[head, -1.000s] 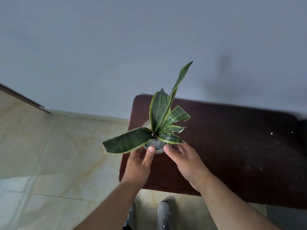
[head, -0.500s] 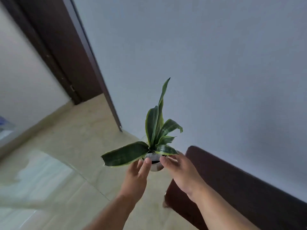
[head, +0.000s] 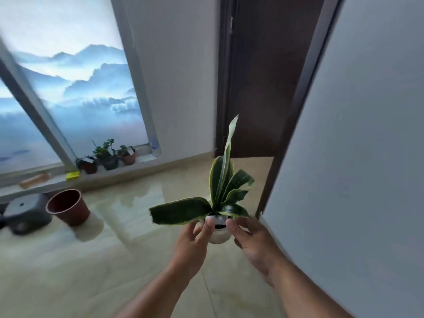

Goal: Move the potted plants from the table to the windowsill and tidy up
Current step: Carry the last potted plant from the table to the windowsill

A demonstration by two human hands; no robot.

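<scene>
I hold a snake plant [head: 220, 193] in a small white pot [head: 217, 235] in the air in front of me, above the floor. My left hand [head: 192, 244] grips the pot's left side and my right hand [head: 254, 242] its right side, thumbs near the rim. One broad leaf sticks out to the left. The low windowsill [head: 146, 159] lies at the far left under the window, with three small potted plants [head: 107, 157] standing on it. The table is out of view.
An empty brown flower pot [head: 67, 206] stands on the tiled floor at the left, next to a dark grey device [head: 25, 213]. A yellow item [head: 73, 175] and an orange object [head: 34, 180] lie on the sill. A dark door [head: 263, 76] stands behind the plant, a wall [head: 367, 157] at the right.
I have turned left, away from the table, carrying the plant in both hands. The table has left the view and the window, sill and door have come into it.
</scene>
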